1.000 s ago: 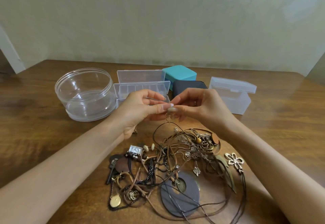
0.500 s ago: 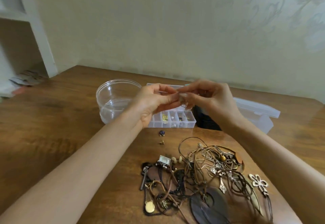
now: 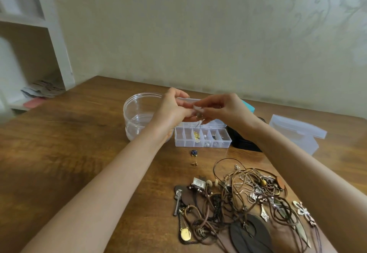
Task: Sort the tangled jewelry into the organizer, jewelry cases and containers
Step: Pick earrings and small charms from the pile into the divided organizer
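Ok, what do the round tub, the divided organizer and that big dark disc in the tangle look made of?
Round tub: clear glossy plastic, see-through with highlights on the rim. Divided organizer: frosted translucent plastic; contents show through dimly. Dark disc: matte dark brown, probably wood or leather; no shine, cannot tell which.

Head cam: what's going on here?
A person is sorting jewelry. The left hand and right hand pinch a small jewelry piece above the open compartment organizer, which already holds a few small items. The tangled pile lies on the wooden table nearer the person, mostly unsorted. The round clear container looks empty.
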A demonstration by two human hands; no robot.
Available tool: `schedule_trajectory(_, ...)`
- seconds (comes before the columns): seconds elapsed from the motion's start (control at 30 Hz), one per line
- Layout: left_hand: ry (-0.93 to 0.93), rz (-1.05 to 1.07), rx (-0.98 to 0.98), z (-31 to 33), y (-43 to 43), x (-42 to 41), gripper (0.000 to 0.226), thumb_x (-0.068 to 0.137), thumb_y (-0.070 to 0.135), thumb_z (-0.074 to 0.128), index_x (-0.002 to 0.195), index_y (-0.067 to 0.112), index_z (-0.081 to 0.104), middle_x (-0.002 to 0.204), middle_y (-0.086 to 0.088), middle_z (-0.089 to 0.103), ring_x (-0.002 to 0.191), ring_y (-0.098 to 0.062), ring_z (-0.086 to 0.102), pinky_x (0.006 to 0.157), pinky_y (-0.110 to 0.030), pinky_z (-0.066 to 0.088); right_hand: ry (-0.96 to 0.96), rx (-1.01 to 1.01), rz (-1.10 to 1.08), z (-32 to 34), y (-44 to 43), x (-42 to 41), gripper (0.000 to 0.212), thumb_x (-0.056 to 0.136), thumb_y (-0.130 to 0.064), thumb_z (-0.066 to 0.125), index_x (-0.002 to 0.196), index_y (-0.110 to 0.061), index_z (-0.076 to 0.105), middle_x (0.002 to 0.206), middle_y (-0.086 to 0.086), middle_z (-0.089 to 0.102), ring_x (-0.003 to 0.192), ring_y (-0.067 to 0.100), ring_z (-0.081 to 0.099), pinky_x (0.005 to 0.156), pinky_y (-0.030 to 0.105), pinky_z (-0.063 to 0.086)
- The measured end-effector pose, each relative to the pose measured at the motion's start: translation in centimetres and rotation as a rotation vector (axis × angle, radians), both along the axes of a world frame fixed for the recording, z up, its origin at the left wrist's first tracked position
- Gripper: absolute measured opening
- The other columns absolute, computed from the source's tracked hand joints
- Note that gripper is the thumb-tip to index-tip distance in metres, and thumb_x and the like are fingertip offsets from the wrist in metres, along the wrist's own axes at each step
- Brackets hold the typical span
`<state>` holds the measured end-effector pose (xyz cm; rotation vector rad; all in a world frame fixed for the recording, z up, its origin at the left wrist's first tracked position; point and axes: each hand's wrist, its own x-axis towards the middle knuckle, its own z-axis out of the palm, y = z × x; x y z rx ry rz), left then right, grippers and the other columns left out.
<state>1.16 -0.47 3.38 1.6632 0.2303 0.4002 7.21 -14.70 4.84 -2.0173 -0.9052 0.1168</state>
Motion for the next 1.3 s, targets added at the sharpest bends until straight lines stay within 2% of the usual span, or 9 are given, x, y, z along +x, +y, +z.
schedule_trajectory(0.2,0.076,-0.057,0.019,-0.2,0.0,0.3,0.041,0.082,-0.012,0.060,0.115,0.009,0.046,0.110,-0.011,0.057,0.083,-0.019,0.065,0.060,-0.024,0.058,-0.068,-0.093,-0.003,-0.5,0.3,-0.1,0.007,0.086,-0.004,0.064,0.085,-0.011,0.066,0.080,0.003,0.069,0.066,0.007,0.067,0.066,0.021,0.057)
schedule_trajectory(0.33,0.096,-0.081,0.038,-0.3,-0.2,0.5,0.032,0.088,-0.012,0.047,0.112,0.009,0.045,0.110,-0.013,0.058,0.074,-0.020,0.068,0.067,-0.030,0.059,-0.132,-0.154,-0.050,-1.0,0.8,0.2,0.004,0.085,-0.008,0.067,0.086,-0.007,0.063,0.078,0.002,0.066,0.065,0.009,0.066,0.065,0.022,0.057)
schedule_trajectory(0.5,0.096,-0.033,0.152,-0.1,-0.4,0.6,0.025,0.095,-0.002,0.036,0.112,0.014,0.045,0.110,-0.008,0.058,0.083,-0.020,0.068,0.073,-0.034,0.059,-0.357,-0.205,-0.120,-1.4,1.9,0.0,0.012,0.082,-0.012,0.070,0.083,-0.003,0.062,0.082,0.011,0.067,0.075,0.021,0.063,0.070,0.030,0.052)
schedule_trajectory(0.7,0.030,0.169,0.545,-0.8,0.7,1.1,0.013,0.097,0.009,0.040,0.100,0.016,0.050,0.101,-0.008,0.062,0.087,-0.023,0.065,0.076,-0.041,0.057,-0.401,-0.200,-0.021,-1.6,2.2,0.5,0.014,0.084,-0.002,0.065,0.096,-0.009,0.065,0.090,0.001,0.064,0.071,0.005,0.059,0.069,0.016,0.050)
schedule_trajectory(0.8,0.009,0.216,0.610,-1.0,1.2,1.3,0.012,0.096,0.008,0.043,0.096,0.014,0.053,0.094,-0.008,0.063,0.081,-0.022,0.066,0.072,-0.040,0.058,-0.533,-0.342,0.061,-1.3,2.1,1.0,0.019,0.087,-0.004,0.062,0.104,-0.009,0.070,0.094,0.001,0.063,0.073,0.005,0.054,0.075,0.015,0.047)
schedule_trajectory(0.93,-0.062,0.264,0.687,-1.3,1.4,1.5,0.012,0.096,0.012,0.046,0.096,0.011,0.058,0.090,-0.008,0.065,0.076,-0.023,0.067,0.068,-0.040,0.058,-0.648,-0.390,0.141,-0.9,1.9,1.5,0.014,0.086,-0.004,0.064,0.095,-0.009,0.074,0.095,0.005,0.065,0.075,0.005,0.051,0.070,0.003,0.033)
schedule_trajectory(1.03,-0.097,0.310,0.737,-1.3,1.6,1.4,0.018,0.096,0.020,0.047,0.091,0.009,0.061,0.079,-0.007,0.068,0.070,-0.022,0.068,0.064,-0.039,0.058,-0.669,-0.380,0.183,-0.6,1.7,1.5,0.011,0.084,-0.004,0.067,0.091,-0.007,0.074,0.091,0.004,0.066,0.072,0.005,0.053,0.070,0.005,0.036)
schedule_trajectory(1.13,-0.014,0.269,0.777,-1.0,1.5,0.9,0.034,0.098,0.027,0.045,0.077,0.007,0.064,0.061,-0.002,0.068,0.054,-0.014,0.068,0.062,-0.035,0.059,-0.680,-0.336,0.215,-0.4,1.5,1.5,0.008,0.082,-0.002,0.069,0.086,-0.005,0.075,0.086,0.005,0.067,0.070,0.006,0.056,0.070,0.007,0.041)
schedule_trajectory(1.3,0.217,0.069,0.661,-0.9,1.1,0.8,0.037,0.102,0.026,0.036,0.095,-0.002,0.059,0.063,-0.009,0.070,0.051,-0.016,0.069,0.061,-0.031,0.059,-0.676,-0.358,0.228,-1.1,1.8,1.6,0.009,0.083,0.000,0.067,0.084,-0.005,0.074,0.087,0.005,0.070,0.076,0.010,0.064,0.073,0.006,0.044)
